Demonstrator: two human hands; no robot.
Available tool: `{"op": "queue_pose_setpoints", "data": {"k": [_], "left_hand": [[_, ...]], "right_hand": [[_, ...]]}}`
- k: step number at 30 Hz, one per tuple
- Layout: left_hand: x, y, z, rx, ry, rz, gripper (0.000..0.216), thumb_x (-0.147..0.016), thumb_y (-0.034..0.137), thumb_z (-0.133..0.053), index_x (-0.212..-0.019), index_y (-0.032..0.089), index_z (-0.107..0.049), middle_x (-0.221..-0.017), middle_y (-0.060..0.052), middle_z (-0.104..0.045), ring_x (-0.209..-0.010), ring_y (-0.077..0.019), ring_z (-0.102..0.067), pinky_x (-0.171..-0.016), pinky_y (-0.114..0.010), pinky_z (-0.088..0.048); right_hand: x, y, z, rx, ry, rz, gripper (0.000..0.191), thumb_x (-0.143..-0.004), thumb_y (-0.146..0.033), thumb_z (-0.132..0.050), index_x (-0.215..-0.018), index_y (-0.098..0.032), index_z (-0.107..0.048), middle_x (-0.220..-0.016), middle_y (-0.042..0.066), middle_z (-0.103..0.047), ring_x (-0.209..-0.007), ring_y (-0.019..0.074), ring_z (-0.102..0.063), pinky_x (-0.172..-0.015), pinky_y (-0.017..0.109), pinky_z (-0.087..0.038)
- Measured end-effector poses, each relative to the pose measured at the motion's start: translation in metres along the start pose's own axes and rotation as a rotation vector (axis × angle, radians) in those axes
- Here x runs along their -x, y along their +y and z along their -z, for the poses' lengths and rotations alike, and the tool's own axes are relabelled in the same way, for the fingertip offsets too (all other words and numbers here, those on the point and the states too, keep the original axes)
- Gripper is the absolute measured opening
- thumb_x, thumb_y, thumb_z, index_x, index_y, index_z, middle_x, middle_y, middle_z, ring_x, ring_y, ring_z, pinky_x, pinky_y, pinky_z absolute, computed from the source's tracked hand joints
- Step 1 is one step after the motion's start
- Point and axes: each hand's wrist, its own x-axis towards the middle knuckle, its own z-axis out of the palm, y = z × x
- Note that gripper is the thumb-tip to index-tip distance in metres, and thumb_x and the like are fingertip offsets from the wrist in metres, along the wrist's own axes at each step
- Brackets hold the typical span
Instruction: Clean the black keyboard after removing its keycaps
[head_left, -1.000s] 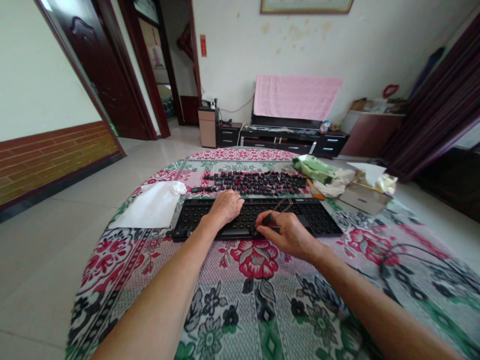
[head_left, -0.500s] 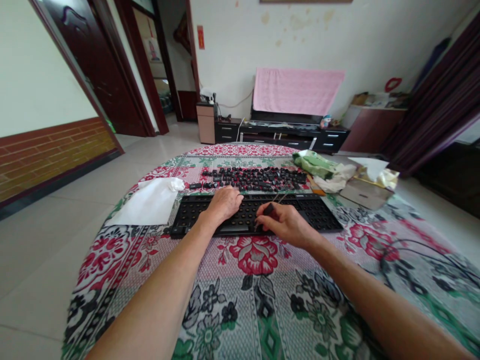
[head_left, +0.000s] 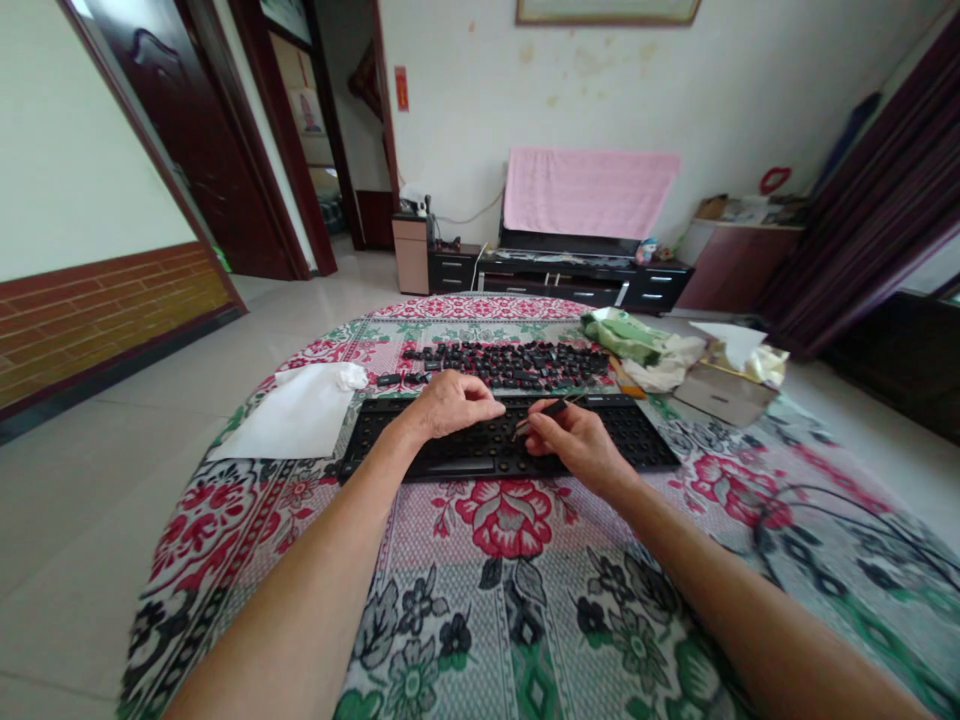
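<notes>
A black keyboard (head_left: 457, 466) with its keycaps off lies across the tablecloth in front of me, bare round switch spots showing in rows. Over its right half, my right hand (head_left: 574, 440) is closed around a keycap puller (head_left: 555, 408) with a black handle and thin metal wires at both ends. My left hand (head_left: 454, 405) hovers above the keyboard's middle, thumb and fingertips pressed together; whatever may be between them is too small to make out. Just behind the keyboard, many loose black keycaps (head_left: 517, 365) lie in a wide heap.
White paper (head_left: 289, 415) with a crumpled tissue (head_left: 351, 376) lies at the left. To the right are a green plastic packet (head_left: 626, 335) and a tissue box (head_left: 724, 390). A black cable (head_left: 817, 490) curls on the right side of the flowered tablecloth (head_left: 517, 580).
My left hand has lifted off the keyboard and moved right, its fingers now pinched. My right hand has raised the keycap puller slightly and tilted it flatter.
</notes>
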Motion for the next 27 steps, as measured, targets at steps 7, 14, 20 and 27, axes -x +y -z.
{"op": "queue_pose_setpoints", "data": {"k": [7,14,20,27], "left_hand": [[0.002,0.002,-0.015,0.142,-0.252,0.031,0.025,-0.066,0.035,-0.064,-0.081,0.015,-0.07,-0.063,0.001,-0.063,-0.054,-0.0095,-0.052,-0.052,-0.022,-0.039],[0.0,-0.001,-0.015,0.053,-0.254,-0.03,0.022,-0.065,0.032,-0.064,-0.081,0.018,-0.071,-0.065,0.001,-0.064,-0.06,-0.0109,-0.055,-0.055,-0.022,-0.039],[0.001,0.003,-0.014,0.001,-0.256,-0.031,0.022,-0.065,0.032,-0.062,-0.078,0.017,-0.07,-0.059,0.004,-0.059,-0.054,-0.0088,-0.05,-0.05,-0.021,-0.035],[0.002,0.0,-0.013,0.028,-0.232,-0.023,0.02,-0.065,0.03,-0.059,-0.073,0.015,-0.068,-0.055,0.004,-0.054,-0.05,-0.0075,-0.045,-0.048,-0.02,-0.032]], "right_hand": [[0.001,0.001,-0.007,0.065,0.054,0.036,0.027,-0.07,-0.039,-0.062,-0.083,-0.017,-0.054,-0.063,-0.002,-0.058,-0.055,0.011,-0.058,-0.054,0.025,-0.05],[-0.001,0.011,-0.008,0.179,0.057,0.113,0.025,-0.074,-0.04,-0.058,-0.087,-0.019,-0.054,-0.063,-0.001,-0.059,-0.055,0.0124,-0.057,-0.052,0.025,-0.048],[0.0,0.01,-0.01,0.43,0.053,0.221,0.021,-0.078,-0.038,-0.055,-0.087,-0.019,-0.055,-0.064,0.0,-0.061,-0.055,0.0127,-0.056,-0.051,0.024,-0.044],[-0.017,-0.013,-0.01,0.546,-0.087,0.264,0.013,-0.079,-0.031,-0.051,-0.082,-0.018,-0.054,-0.06,-0.001,-0.058,-0.052,0.0117,-0.054,-0.049,0.023,-0.042]]}}
